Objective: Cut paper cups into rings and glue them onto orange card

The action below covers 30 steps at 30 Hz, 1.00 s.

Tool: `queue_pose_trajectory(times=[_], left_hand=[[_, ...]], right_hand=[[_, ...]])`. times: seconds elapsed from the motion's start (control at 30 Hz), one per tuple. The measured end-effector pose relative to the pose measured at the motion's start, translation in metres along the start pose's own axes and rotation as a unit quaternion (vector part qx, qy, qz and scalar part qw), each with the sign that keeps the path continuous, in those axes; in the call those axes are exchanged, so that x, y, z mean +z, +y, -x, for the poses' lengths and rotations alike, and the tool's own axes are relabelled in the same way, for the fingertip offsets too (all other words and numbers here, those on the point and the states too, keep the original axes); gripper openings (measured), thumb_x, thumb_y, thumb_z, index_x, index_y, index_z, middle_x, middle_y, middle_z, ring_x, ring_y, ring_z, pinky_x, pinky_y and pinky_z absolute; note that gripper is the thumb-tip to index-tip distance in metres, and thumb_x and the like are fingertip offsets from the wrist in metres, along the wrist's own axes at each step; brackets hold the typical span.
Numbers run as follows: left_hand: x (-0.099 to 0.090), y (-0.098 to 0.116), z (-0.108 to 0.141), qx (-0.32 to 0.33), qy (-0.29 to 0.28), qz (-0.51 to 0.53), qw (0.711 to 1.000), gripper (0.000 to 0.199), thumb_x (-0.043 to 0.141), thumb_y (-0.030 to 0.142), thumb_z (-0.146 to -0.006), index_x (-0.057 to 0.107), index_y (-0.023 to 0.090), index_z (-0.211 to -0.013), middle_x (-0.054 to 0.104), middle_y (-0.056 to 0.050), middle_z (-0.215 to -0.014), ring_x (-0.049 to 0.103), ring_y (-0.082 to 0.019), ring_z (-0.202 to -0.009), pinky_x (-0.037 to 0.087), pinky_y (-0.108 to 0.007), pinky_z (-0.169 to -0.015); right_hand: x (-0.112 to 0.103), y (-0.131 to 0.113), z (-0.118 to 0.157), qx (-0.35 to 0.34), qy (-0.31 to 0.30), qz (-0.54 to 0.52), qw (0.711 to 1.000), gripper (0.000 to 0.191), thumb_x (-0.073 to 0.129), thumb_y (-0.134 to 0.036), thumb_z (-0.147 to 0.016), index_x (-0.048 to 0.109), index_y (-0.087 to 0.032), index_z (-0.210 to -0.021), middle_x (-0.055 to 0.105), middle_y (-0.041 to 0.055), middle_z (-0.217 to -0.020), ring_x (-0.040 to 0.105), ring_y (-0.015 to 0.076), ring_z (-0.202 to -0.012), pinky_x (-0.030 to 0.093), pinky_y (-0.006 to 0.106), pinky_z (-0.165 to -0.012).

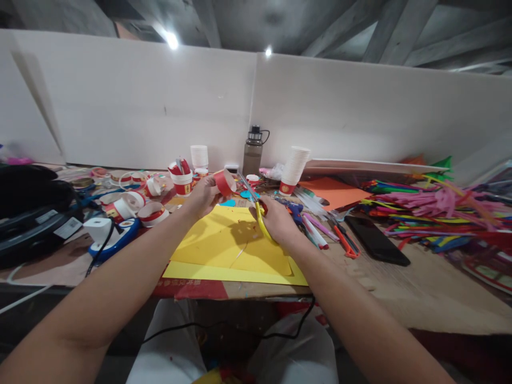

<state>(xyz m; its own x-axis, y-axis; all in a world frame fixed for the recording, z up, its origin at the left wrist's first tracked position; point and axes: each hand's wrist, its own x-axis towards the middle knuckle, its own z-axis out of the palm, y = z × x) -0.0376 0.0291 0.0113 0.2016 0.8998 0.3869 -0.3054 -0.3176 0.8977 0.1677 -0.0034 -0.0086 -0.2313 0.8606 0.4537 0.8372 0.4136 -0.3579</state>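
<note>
My left hand [205,197] holds a red and white paper cup piece [224,182] by its left side, above the far edge of the yellow paper [208,240]. In my right hand [276,217] are yellow-handled scissors [261,221], their blades pointing up and away to the left. The blade tips are close to the right side of the cup piece; whether they touch it I cannot tell. Small scraps lie on the yellow sheets below both hands.
Cut cup rings [152,214] and a blue power strip [116,240] lie left. Behind stand a bottle [253,152] and stacked cups [295,165]. Markers [316,232], a black phone [376,240] and colourful pipe cleaners [436,205] are at right.
</note>
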Motion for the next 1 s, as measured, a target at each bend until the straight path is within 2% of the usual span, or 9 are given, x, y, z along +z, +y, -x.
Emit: queue_pose_trajectory(times=[0.07, 0.13, 0.23, 0.33, 0.57, 0.7, 0.8, 0.9, 1.0], left_hand=[[-0.003, -0.003, -0.001, -0.006, 0.027, -0.057, 0.998, 0.014, 0.069, 0.023, -0.065, 0.062, 0.015, -0.073, 0.059, 0.0, -0.058, 0.043, -0.006, -0.042, 0.026, -0.019, -0.041], [-0.009, -0.006, -0.002, -0.024, 0.049, -0.185, 0.981, 0.01, 0.066, 0.022, -0.066, 0.058, 0.016, -0.062, 0.052, 0.002, -0.049, 0.041, -0.008, -0.039, 0.025, -0.021, -0.042], [-0.017, -0.008, -0.003, -0.018, 0.052, -0.41, 0.91, 0.014, 0.065, 0.017, -0.064, 0.056, 0.018, -0.053, 0.046, 0.002, -0.043, 0.041, -0.011, -0.04, 0.025, -0.025, -0.047], [-0.023, -0.011, -0.005, 0.021, 0.029, -0.5, 0.866, 0.017, 0.068, 0.017, -0.06, 0.057, 0.019, -0.047, 0.048, 0.0, -0.044, 0.04, -0.013, -0.044, 0.025, -0.027, -0.051], [-0.03, -0.02, -0.003, -0.023, -0.092, -0.52, 0.849, 0.025, 0.074, 0.029, -0.057, 0.059, 0.021, -0.039, 0.043, 0.002, -0.031, 0.03, -0.01, -0.031, 0.019, -0.025, -0.043], [-0.038, -0.019, -0.004, -0.047, -0.091, -0.508, 0.855, 0.029, 0.076, 0.041, -0.059, 0.062, 0.022, -0.043, 0.049, 0.001, -0.035, 0.036, -0.011, -0.032, 0.024, -0.025, -0.043], [-0.046, -0.015, -0.007, -0.049, -0.108, -0.482, 0.868, 0.021, 0.078, 0.042, -0.056, 0.07, 0.022, -0.059, 0.062, -0.001, -0.051, 0.048, -0.013, -0.043, 0.031, -0.024, -0.049], [-0.048, -0.01, -0.008, -0.064, -0.188, -0.465, 0.863, 0.039, 0.083, 0.036, -0.046, 0.075, 0.025, -0.083, 0.072, -0.004, -0.083, 0.058, -0.015, -0.063, 0.036, -0.022, -0.057], [-0.042, -0.004, -0.006, -0.077, -0.25, -0.466, 0.845, 0.045, 0.082, 0.036, -0.045, 0.075, 0.028, -0.088, 0.072, -0.003, -0.092, 0.06, -0.017, -0.072, 0.037, -0.022, -0.061]], right_hand=[[-0.002, 0.001, -0.002, 0.025, 0.002, 0.007, 1.0, 0.027, 0.051, -0.043, -0.086, 0.062, -0.021, -0.096, 0.069, 0.0077, -0.093, 0.063, 0.0212, -0.083, 0.041, 0.027, -0.067], [-0.003, 0.002, -0.004, 0.05, 0.002, 0.015, 0.999, 0.028, 0.051, -0.043, -0.087, 0.063, -0.02, -0.097, 0.07, 0.0078, -0.09, 0.063, 0.0212, -0.08, 0.04, 0.027, -0.065], [-0.004, 0.004, -0.006, 0.058, -0.001, 0.019, 0.998, 0.029, 0.053, -0.042, -0.086, 0.064, -0.02, -0.1, 0.072, 0.0083, -0.093, 0.065, 0.022, -0.084, 0.041, 0.027, -0.067], [-0.003, 0.007, -0.006, 0.052, -0.007, 0.02, 0.998, 0.031, 0.054, -0.043, -0.085, 0.066, -0.02, -0.102, 0.072, 0.0094, -0.099, 0.066, 0.0234, -0.09, 0.043, 0.028, -0.072], [-0.001, 0.009, -0.006, 0.043, -0.003, -0.001, 0.999, 0.035, 0.057, -0.045, -0.085, 0.067, -0.02, -0.106, 0.072, 0.0103, -0.104, 0.066, 0.0238, -0.097, 0.045, 0.029, -0.08], [-0.002, 0.008, -0.006, 0.048, -0.005, -0.006, 0.999, 0.035, 0.058, -0.045, -0.084, 0.067, -0.019, -0.107, 0.072, 0.0103, -0.105, 0.065, 0.0238, -0.099, 0.045, 0.029, -0.082], [-0.003, 0.007, -0.005, 0.053, -0.007, -0.006, 0.999, 0.037, 0.058, -0.046, -0.083, 0.067, -0.019, -0.107, 0.072, 0.0106, -0.105, 0.066, 0.0244, -0.099, 0.046, 0.03, -0.082], [-0.003, 0.006, -0.005, 0.053, -0.008, -0.007, 0.999, 0.038, 0.059, -0.047, -0.083, 0.068, -0.019, -0.106, 0.072, 0.0111, -0.105, 0.066, 0.0247, -0.098, 0.046, 0.03, -0.082], [-0.004, 0.006, -0.005, 0.051, -0.007, -0.002, 0.999, 0.039, 0.058, -0.047, -0.083, 0.068, -0.018, -0.106, 0.072, 0.0114, -0.105, 0.066, 0.0251, -0.098, 0.046, 0.031, -0.083]])
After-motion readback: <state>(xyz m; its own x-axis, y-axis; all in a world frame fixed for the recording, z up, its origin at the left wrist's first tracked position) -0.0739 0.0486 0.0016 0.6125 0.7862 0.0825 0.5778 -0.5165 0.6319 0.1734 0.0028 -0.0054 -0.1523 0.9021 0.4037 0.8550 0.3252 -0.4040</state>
